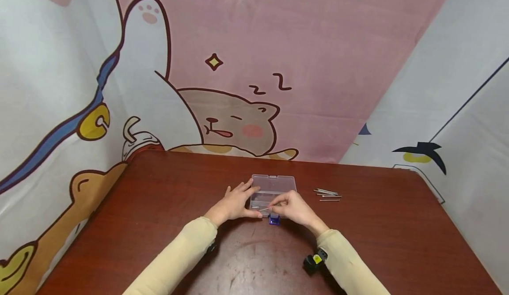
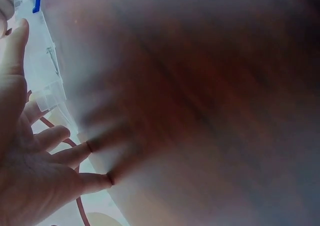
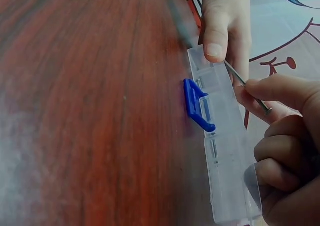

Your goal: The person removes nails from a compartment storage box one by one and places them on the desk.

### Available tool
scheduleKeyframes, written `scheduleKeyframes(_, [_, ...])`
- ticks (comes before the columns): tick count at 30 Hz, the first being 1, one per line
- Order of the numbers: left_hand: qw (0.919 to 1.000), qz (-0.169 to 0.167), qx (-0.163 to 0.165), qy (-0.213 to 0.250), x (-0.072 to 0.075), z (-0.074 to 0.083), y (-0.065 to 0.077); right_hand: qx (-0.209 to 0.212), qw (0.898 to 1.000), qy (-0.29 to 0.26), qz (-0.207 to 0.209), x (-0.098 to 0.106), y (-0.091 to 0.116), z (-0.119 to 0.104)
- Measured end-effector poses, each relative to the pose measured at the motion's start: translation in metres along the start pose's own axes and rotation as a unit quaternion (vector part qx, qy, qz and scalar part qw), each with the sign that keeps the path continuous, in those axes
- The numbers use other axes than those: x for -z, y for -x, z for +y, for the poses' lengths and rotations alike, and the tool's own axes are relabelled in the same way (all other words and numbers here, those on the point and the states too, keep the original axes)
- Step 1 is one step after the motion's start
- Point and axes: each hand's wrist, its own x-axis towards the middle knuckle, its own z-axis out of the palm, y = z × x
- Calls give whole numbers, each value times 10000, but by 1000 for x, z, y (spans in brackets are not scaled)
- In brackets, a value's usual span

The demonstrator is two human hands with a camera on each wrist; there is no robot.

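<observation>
A clear plastic storage box (image 3: 227, 171) sits on the table, its transparent lid (image 1: 274, 183) folded open at the back. From its front wall hangs a blue latch (image 1: 274, 220). My right hand (image 1: 295, 207) pinches a thin metal nail (image 3: 240, 79) between thumb and forefinger, over the box's front left part. The nail's head points toward the right hand's side. My left hand (image 1: 235, 201) is spread at the box's left end, thumb along the front corner and forefinger at the side; its outer fingers reach the tabletop. Some small metal pieces (image 1: 255, 206) lie inside.
Several loose nails (image 1: 328, 192) lie on the reddish-brown table (image 1: 381, 224) to the right of the box. A cartoon-printed cloth (image 1: 342, 43) hangs behind the table's far edge. A black device with a yellow mark (image 1: 317, 259) is strapped to the right wrist.
</observation>
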Motion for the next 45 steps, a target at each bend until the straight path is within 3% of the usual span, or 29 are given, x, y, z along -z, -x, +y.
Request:
scheduleKeyframes(20, [9999,86,-60,35,2,3,4,-212,9948,20,995,26,32,17])
scheduleKeyframes(36, [9999,116,-38,-24,-2,1,4,-157,9927,195,1179,45,58,29])
scheduleKeyframes(45, [9999,154,-65,-44,0,0,3,-366,9884,262,1454,57,70,42])
